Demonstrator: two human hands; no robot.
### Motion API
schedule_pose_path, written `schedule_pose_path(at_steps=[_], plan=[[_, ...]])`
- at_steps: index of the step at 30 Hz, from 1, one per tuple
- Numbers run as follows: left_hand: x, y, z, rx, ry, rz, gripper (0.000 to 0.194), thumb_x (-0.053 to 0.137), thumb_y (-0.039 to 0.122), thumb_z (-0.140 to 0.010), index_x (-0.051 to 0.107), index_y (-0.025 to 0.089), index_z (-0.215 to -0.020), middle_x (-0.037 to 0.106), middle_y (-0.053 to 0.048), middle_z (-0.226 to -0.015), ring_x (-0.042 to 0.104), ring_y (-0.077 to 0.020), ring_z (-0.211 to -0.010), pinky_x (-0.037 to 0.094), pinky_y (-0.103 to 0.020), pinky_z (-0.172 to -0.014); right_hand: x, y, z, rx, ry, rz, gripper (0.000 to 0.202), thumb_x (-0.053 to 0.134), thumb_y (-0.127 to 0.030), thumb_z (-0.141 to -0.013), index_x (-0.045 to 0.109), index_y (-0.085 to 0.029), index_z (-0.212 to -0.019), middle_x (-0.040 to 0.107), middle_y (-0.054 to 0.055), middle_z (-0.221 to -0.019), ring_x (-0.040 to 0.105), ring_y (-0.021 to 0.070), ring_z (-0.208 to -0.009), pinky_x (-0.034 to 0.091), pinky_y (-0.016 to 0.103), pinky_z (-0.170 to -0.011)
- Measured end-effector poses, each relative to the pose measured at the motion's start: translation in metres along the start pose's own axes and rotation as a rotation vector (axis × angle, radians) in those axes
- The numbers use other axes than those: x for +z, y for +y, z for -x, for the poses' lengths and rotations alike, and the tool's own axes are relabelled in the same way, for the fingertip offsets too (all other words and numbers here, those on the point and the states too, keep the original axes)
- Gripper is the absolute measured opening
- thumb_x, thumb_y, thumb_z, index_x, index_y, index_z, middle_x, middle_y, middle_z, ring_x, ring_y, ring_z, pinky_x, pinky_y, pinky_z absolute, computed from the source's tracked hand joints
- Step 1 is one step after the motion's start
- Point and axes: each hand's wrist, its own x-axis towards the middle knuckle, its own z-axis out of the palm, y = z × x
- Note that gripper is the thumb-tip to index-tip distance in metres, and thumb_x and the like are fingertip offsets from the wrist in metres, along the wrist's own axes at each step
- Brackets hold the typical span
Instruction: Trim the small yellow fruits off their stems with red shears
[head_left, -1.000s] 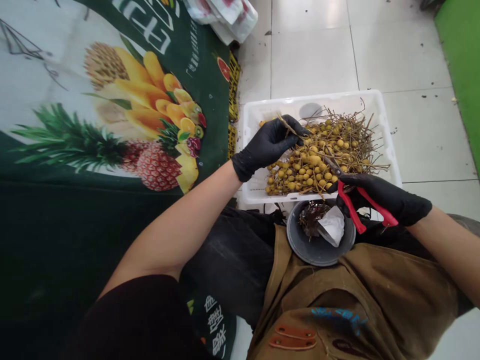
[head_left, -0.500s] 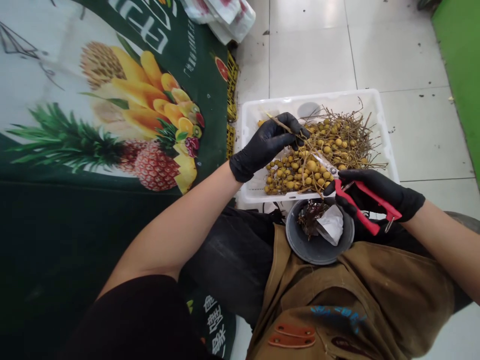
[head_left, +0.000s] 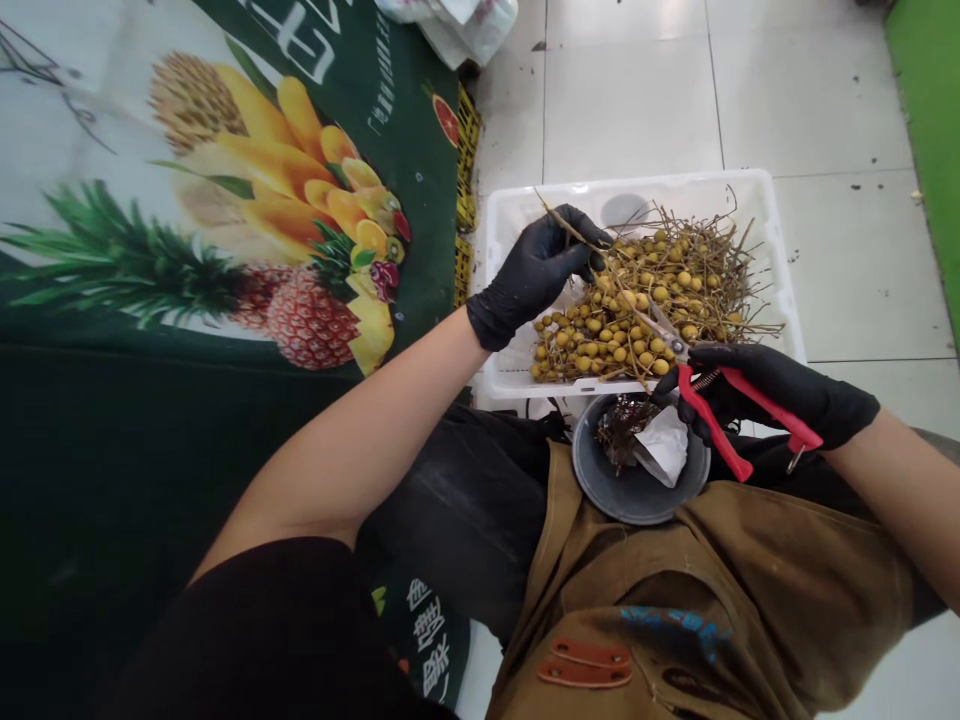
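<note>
Pinching a twig in my left hand, I grasp red-handled shears in my right, over the crate's near edge; yellow fruit fills its middle.

Opens widest above the pale floor tiles beyond the white crate, with low access also at the crate's bare near-left corner, below the wrist of the left hand. Tightens between the twig in that hand and the spread blades of the red-handled shears in the right hand, above piled fruit and, toward the right, bristling stems. Meets the grey bucket at the near rim, and the printed cover and yellow crates to the left.
</note>
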Motion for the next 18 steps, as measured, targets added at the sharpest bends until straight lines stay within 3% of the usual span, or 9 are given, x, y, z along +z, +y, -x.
schedule_pose_path(at_steps=[2,4,8,14,18], plan=[[0.002,0.003,0.0,-0.004,0.011,0.006,0.026,0.088,0.033,-0.104,0.068,0.017,-0.104,0.081,-0.008,-0.11,0.079,-0.0156,-0.09,0.069,-0.029,-0.082,0.009,-0.001,0.002,0.122,0.049,-0.076,0.042,0.064,-0.049,-0.112,0.075,-0.018,-0.087,0.07,0.006,-0.066,0.057,0.0161,-0.047,0.047,0.027,-0.042],[0.005,0.004,0.001,-0.012,0.005,0.022,0.028,0.089,0.035,-0.103,0.067,0.018,-0.103,0.08,-0.008,-0.109,0.079,-0.0158,-0.089,0.068,-0.029,-0.08,0.016,-0.001,0.001,0.154,0.089,-0.124,0.04,0.063,-0.047,-0.113,0.076,-0.018,-0.089,0.071,0.005,-0.067,0.062,0.0166,-0.051,0.052,0.026,-0.046],[0.011,0.003,0.004,-0.037,-0.03,0.056,0.03,0.089,0.038,-0.102,0.065,0.019,-0.104,0.08,-0.008,-0.109,0.078,-0.0158,-0.088,0.067,-0.03,-0.079,0.022,-0.001,-0.006,0.09,0.132,-0.03,0.043,0.062,-0.046,-0.115,0.076,-0.017,-0.087,0.074,0.008,-0.073,0.063,0.0174,-0.056,0.055,0.028,-0.051],[0.016,-0.003,0.003,-0.093,-0.006,0.092,0.023,0.082,0.03,-0.102,0.062,0.02,-0.104,0.078,-0.005,-0.104,0.076,-0.0146,-0.085,0.066,-0.03,-0.08,0.021,0.003,-0.016,-0.077,0.305,0.247,0.043,0.077,-0.046,-0.11,0.07,-0.018,-0.077,0.063,0.002,-0.065,0.051,0.0123,-0.051,0.042,0.023,-0.046],[0.009,-0.002,-0.001,-0.147,0.082,0.16,0.021,0.08,0.028,-0.1,0.061,0.02,-0.097,0.078,-0.004,-0.099,0.076,-0.0147,-0.081,0.064,-0.029,-0.077,0.019,0.006,-0.009,-0.036,0.255,0.158,0.047,0.07,-0.052,-0.113,0.07,-0.019,-0.079,0.067,0.004,-0.07,0.056,0.0146,-0.053,0.045,0.025,-0.046]])
